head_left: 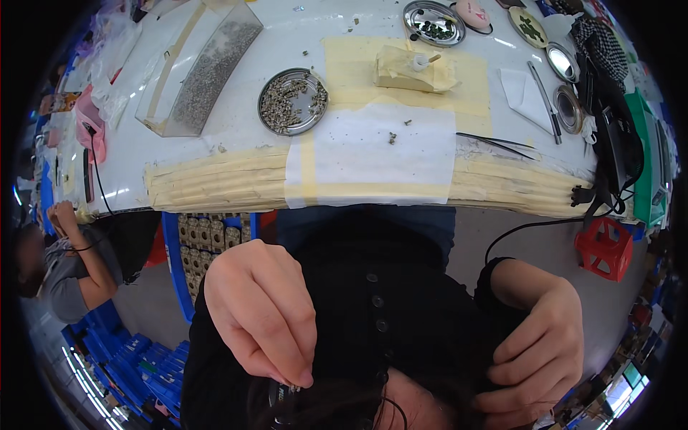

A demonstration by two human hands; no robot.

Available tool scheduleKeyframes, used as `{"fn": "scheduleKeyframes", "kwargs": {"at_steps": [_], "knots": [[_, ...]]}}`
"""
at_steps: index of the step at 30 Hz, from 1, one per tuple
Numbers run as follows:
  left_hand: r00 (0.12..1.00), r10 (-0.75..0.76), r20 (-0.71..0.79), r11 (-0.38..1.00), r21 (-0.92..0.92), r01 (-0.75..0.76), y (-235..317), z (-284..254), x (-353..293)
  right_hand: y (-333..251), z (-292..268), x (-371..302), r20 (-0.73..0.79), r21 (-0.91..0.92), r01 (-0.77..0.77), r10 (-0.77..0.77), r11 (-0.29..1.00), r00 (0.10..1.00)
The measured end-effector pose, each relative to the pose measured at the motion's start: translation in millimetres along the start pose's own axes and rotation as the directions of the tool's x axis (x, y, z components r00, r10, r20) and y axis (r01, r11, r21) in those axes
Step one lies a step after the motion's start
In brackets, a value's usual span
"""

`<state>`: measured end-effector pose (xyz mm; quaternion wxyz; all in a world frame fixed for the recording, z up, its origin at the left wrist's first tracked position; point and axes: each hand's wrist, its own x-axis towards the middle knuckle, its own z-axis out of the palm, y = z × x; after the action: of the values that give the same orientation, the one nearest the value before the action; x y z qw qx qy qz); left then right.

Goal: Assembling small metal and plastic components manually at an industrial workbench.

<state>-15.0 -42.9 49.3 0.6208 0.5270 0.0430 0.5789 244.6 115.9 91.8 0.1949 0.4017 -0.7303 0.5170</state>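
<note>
Both hands are raised close to my body, away from the table. My left hand [261, 312] is closed in a pinch, fingertips pointing down beside a small dark object [283, 393]; what lies between the fingers is too small to make out. On the other side, my right hand [541, 351] has its fingers bent inward against dark hair and the black shirt. Its fingertips are partly hidden, so anything in them cannot be made out. In front of me on the table's white sheet [373, 154] lie a few tiny metallic parts [393, 138].
A round metal dish [263, 107] holds small parts, beside a clear bin [161, 118] of similar pieces. Black tweezers [494, 143] lie right of the sheet, below a taped block [401, 75]. A red stool [604, 247] stands right; another person [86, 269] sits left.
</note>
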Motion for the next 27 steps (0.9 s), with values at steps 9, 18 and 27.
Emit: {"fn": "scheduleKeyframes", "kwargs": {"at_steps": [9, 18, 27], "knots": [[0.818, 0.163, -0.551, 0.435, 0.784, 0.442, -20.6, -14.2, -0.6, 59.0, 6.0, -20.5, -0.473, 0.048, -0.449, 0.416, 0.892, 0.776], [0.878, 0.305, -0.370, 0.127, 0.929, 0.347, -36.3, -18.8, 15.7, 108.8, 46.9, -5.8, -0.725, 0.203, -0.716, 0.594, 0.668, 0.349], [0.892, 0.295, -0.342, -0.062, 0.925, 0.375, -38.7, -21.0, 14.3, 117.5, 49.7, 0.5, -0.822, 0.080, -0.759, 0.474, 0.646, 0.317]]}}
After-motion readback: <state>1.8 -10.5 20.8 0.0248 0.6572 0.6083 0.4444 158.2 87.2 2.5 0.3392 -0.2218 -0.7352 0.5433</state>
